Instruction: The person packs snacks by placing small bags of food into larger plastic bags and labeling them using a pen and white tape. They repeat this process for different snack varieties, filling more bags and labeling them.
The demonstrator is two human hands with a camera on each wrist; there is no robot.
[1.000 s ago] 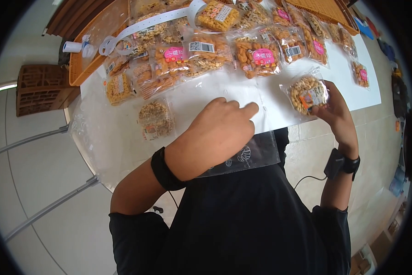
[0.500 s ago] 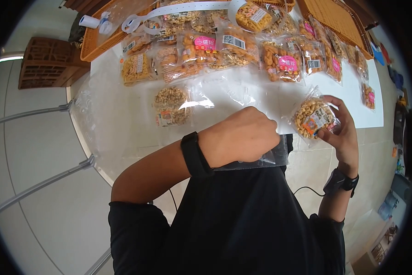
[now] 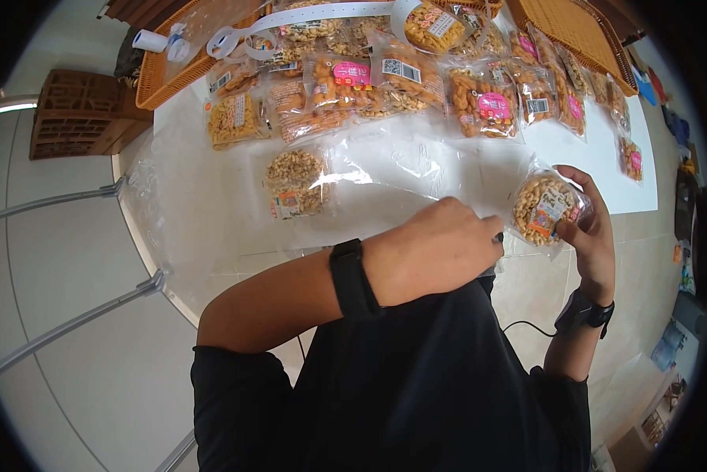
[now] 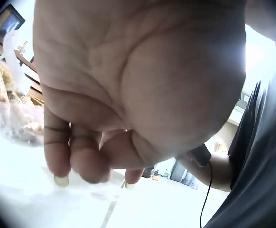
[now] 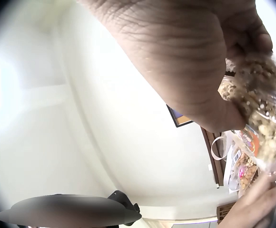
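The right hand [image 3: 596,228] holds a clear packet [image 3: 540,211] of round nut cake, raised over the table's near right part, with the thumb pressed on its front and the fingers behind. Through the film show pale nuts, with an orange and white label over them.

The left hand [image 3: 436,256] is just left of that packet, at the table's near edge, its fingers bent; whether they pinch anything I cannot tell.

On the white table [image 3: 467,169], a flat clear packet [image 3: 294,182] lies near left, with brown nut cake inside and a label at its near end. Beyond it, a yellow packet [image 3: 237,119] holds a crinkled snack. Packets of golden twisted snacks are heaped along the far side; one to the right [image 3: 483,106] bears a pink label.

A wicker basket [image 3: 153,82] stands far left, a white roll [image 3: 149,41] by its left edge. Another wicker basket [image 3: 577,39] stands far right. A white strip [image 3: 322,13] runs above the heaped packets.
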